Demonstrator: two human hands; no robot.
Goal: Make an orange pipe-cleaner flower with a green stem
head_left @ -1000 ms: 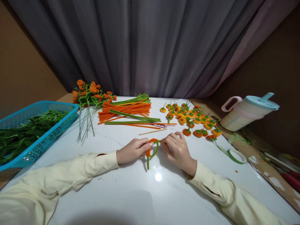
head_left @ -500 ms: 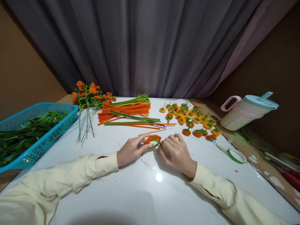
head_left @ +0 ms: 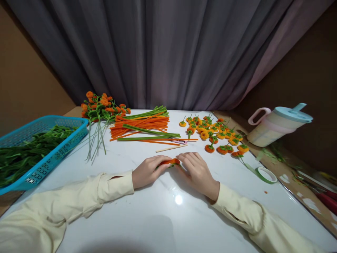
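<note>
Between my two hands is a ribbed strip of orange pipe cleaner with a green edge along its lower side. My left hand pinches its left end between thumb and fingers. At the other end my right hand grips it, with the fingertips partly hiding it. Just beyond the hands lie a thin wooden stick and a small pink tool. Behind these is a pile of orange pipe cleaners, with green pipe cleaners lying across it.
Several yellow and orange flower heads lie at the back right, near a roll of green tape and a lidded cup. At the left stand a blue basket of green leaves and a bunch of orange flowers.
The orange strip was arched upward with a green piece curving below it. Now it is flatter and lower, more covered by my fingers, and my hands have come slightly closer together.
</note>
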